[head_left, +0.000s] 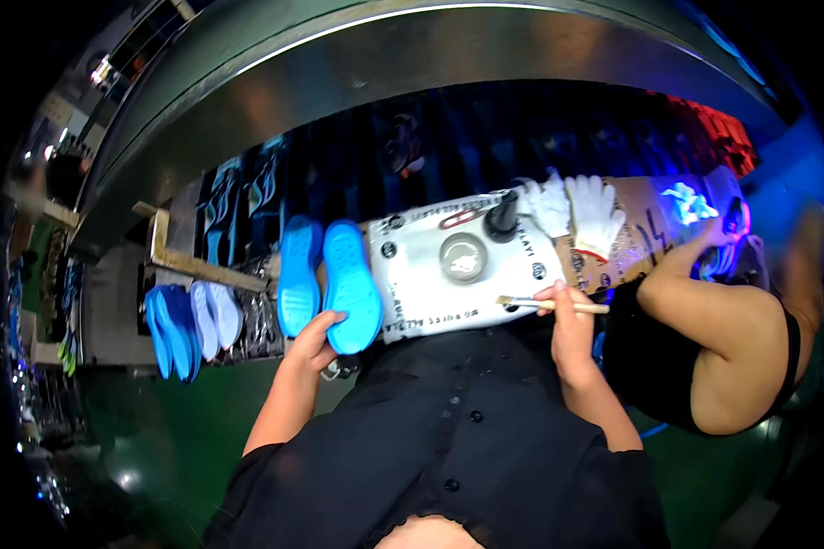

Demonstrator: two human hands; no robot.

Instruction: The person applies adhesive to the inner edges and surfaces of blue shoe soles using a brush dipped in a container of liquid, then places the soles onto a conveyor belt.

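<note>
A curved grey metal hood (412, 55) arches overhead; below it runs a dark belt (485, 128), blue light (691, 203) glowing at its right end — beneath, perhaps green floor (156, 439).

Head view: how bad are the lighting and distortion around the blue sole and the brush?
Head view: dim overall with black fisheye corners; the blue sole in the left hand and the brush in the right hand are lit and sharp; blue glare at right; the metal hood bends.

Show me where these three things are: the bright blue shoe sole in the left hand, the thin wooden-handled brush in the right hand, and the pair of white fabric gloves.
bright blue shoe sole (352, 284), head view, middle of its flat face.
thin wooden-handled brush (577, 307), head view, on the handle.
pair of white fabric gloves (584, 212), head view, palm of the right-hand glove.
</note>
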